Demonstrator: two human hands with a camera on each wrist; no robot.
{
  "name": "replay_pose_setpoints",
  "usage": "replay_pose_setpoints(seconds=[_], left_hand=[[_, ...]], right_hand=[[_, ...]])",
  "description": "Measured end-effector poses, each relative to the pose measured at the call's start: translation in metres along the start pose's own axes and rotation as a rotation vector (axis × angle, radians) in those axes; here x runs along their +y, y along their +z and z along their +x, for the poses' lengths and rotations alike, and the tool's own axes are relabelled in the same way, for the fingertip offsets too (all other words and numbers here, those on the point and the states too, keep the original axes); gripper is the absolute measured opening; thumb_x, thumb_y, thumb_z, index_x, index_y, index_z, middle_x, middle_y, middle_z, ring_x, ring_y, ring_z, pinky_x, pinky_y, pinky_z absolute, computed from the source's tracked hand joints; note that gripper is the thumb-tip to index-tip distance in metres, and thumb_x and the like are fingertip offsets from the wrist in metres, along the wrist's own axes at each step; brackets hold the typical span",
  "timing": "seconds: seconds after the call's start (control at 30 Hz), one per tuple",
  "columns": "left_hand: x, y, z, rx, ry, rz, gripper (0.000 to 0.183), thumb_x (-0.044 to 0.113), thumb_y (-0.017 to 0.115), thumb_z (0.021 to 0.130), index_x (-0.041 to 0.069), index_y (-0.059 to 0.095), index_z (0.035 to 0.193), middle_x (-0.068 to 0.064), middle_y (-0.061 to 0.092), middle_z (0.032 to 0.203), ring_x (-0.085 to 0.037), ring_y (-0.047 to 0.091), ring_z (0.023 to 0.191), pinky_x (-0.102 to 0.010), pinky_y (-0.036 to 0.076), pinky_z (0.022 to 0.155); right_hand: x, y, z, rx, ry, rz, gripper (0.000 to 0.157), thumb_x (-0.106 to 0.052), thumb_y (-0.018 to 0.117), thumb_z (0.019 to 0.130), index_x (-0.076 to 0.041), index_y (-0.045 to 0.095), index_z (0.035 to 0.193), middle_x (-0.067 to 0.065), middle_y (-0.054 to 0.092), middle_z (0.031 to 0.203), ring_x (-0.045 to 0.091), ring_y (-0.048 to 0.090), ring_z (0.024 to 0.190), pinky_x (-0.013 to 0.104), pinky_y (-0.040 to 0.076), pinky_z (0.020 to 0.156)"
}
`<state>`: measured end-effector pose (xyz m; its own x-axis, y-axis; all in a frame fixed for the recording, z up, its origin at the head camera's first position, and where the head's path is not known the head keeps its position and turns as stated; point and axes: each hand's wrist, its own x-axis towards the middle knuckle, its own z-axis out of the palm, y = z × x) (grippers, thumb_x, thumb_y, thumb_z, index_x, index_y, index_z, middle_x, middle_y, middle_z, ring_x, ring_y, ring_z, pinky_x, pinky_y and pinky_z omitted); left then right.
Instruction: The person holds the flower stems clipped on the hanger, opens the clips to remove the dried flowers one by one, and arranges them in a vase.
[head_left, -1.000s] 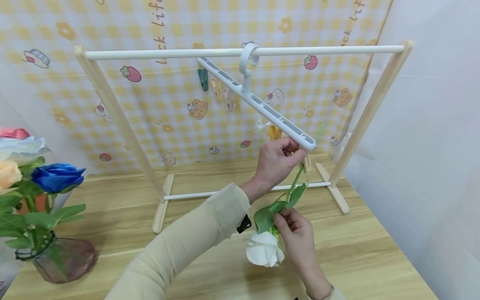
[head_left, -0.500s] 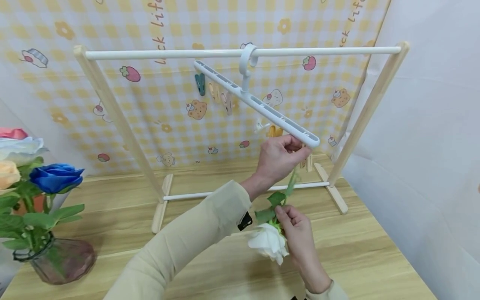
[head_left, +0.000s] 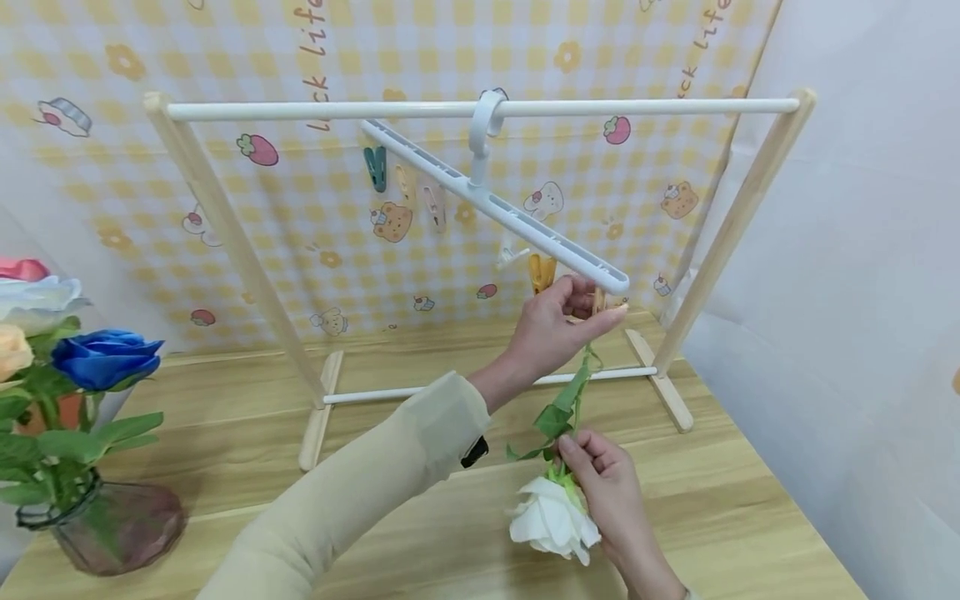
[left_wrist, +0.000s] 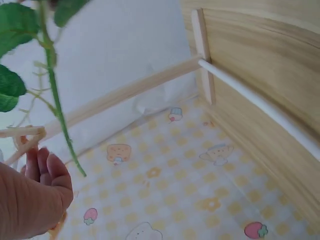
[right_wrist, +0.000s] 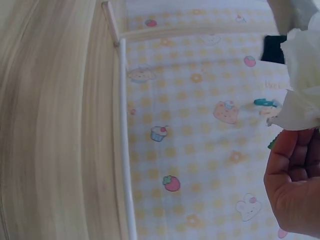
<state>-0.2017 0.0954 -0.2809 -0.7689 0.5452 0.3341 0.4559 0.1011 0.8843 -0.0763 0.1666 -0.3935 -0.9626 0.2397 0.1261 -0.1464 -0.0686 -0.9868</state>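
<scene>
A white rose (head_left: 555, 518) hangs head down over the table, its green leaves (head_left: 555, 419) above the bloom. My right hand (head_left: 611, 487) pinches its stem just behind the flower; the right wrist view shows this hand (right_wrist: 295, 185) below the white petals (right_wrist: 305, 80). My left hand (head_left: 555, 325) is around a pale wood-coloured clip (head_left: 599, 302) under the near end of the white hanger (head_left: 517, 223), thumb apart from the fingers. In the left wrist view the stem (left_wrist: 59, 112) passes beside the clip (left_wrist: 32, 132); whether the clip grips it, I cannot tell.
The hanger hooks onto the white rail of a wooden rack (head_left: 247, 233). Several clips hang from it, including a green one (head_left: 376, 169) and an orange one (head_left: 542, 272). A glass vase (head_left: 123, 529) with several flowers, including a blue rose (head_left: 107, 358), stands at the left.
My left thumb has straightened away from the fingers, showing the clip between them. The rose has moved down and slightly right with my right hand. The hanger has swung slightly left.
</scene>
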Motion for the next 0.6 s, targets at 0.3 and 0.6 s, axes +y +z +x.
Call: replay_pose_setpoints(seconds=[0.3,0.6], left_hand=[[-0.03,-0.032,-0.031,-0.202,0.515,0.61,0.028,0.002,0.054,0.093,0.01,0.064,0.117,-0.005,0.068,0.107,-0.016,0.062,0.1,-0.024,0.048,0.088],[-0.063,-0.069,-0.067,-0.13,0.644,0.887,0.021,0.005,0.072,0.081,0.017,0.07,0.098,0.004,0.069,0.097,-0.013,0.062,0.097,-0.029,0.047,0.091]], right_hand=[[-0.006,-0.004,-0.007,-0.247,-0.115,0.116,0.024,-0.005,0.047,0.097,-0.016,0.063,0.082,-0.01,0.061,0.073,-0.001,0.055,0.064,0.013,0.046,0.052],[-0.011,-0.008,-0.008,-0.412,-0.196,0.139,0.037,0.003,0.037,0.098,-0.018,0.066,0.088,-0.014,0.059,0.075,-0.005,0.053,0.066,0.01,0.045,0.054]])
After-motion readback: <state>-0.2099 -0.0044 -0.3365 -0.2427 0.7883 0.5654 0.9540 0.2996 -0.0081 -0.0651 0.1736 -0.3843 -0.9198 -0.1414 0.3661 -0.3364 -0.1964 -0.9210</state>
